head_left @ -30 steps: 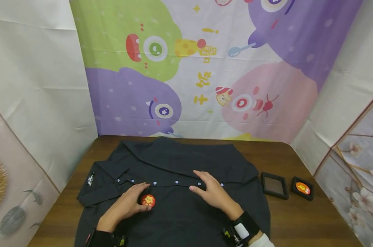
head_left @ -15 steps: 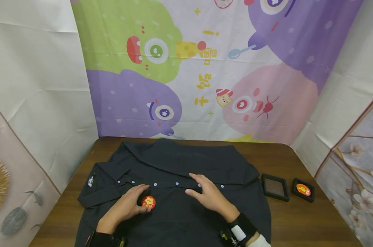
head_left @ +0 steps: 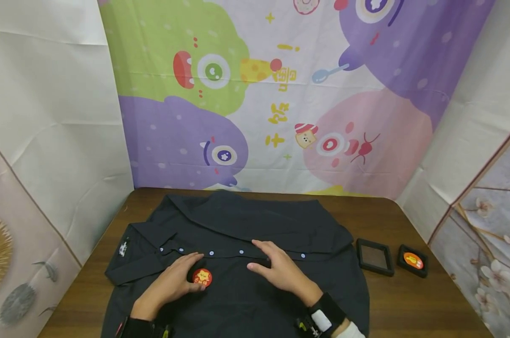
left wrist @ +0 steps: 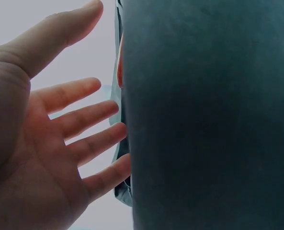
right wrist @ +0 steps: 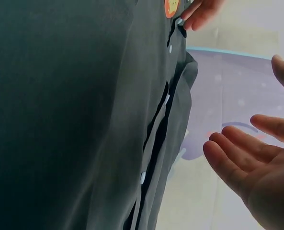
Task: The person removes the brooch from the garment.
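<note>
A black button-up shirt (head_left: 246, 300) lies spread on the brown table, with a row of pale buttons across it. On the shirt sits a round red badge (head_left: 202, 277) with a yellow star-shaped figure. My left hand (head_left: 174, 278) is beside the badge, thumb near its lower edge and fingers extended; the left wrist view shows the fingers straight and spread, holding nothing. Over the button row, my right hand (head_left: 282, 270) has extended fingers and nothing in its grasp. In the right wrist view its palm (right wrist: 261, 177) appears apart from the cloth.
To the shirt's right lie a black square frame (head_left: 359, 256) and a smaller black frame (head_left: 425, 265) holding an orange round badge (head_left: 413, 260). A cartoon-print cloth (head_left: 276, 173) hangs behind the table (head_left: 407, 305). White sheets (head_left: 56, 94) flank both sides.
My right hand has drifted left and slightly nearer to me, now covering one of the shirt's buttons. My left hand and the red badge stay in place.
</note>
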